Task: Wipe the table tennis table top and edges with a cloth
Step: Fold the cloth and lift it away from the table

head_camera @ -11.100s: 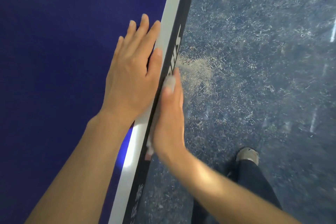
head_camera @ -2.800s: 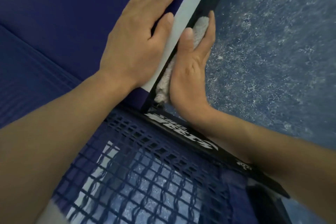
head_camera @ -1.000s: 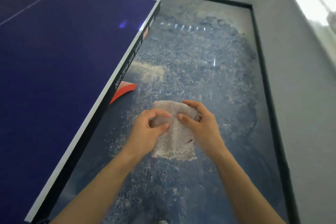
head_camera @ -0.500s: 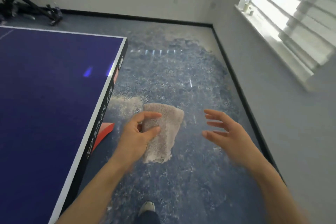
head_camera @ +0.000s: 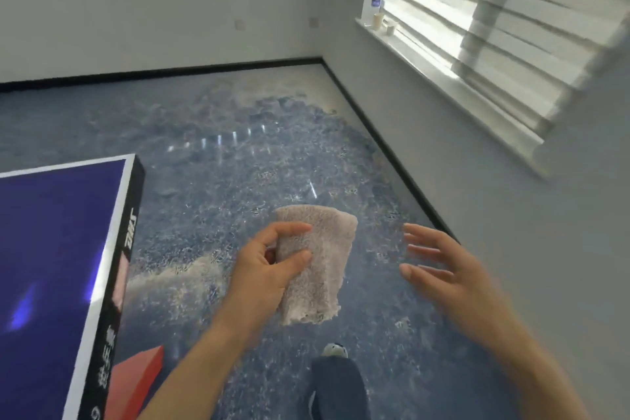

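Observation:
A folded beige cloth (head_camera: 320, 266) hangs in the air over the floor, pinched between the thumb and fingers of my left hand (head_camera: 269, 266). My right hand (head_camera: 443, 269) hovers to the right of the cloth with its fingers spread, holding nothing and not touching the cloth. The blue table tennis table (head_camera: 51, 266) fills the lower left, with a white line along its top and a black side edge (head_camera: 119, 266) printed with white lettering. Both hands are away from the table, to the right of its corner.
Speckled blue floor (head_camera: 238, 164) stretches ahead to a white wall with black skirting. A window with blinds (head_camera: 494, 27) and small items on its sill is at the upper right. A red part (head_camera: 139, 375) shows under the table. My leg and shoe (head_camera: 335, 382) are below.
My right hand has let go of the cloth, which now hangs from my left hand alone. The view has swung right, so less of the table shows.

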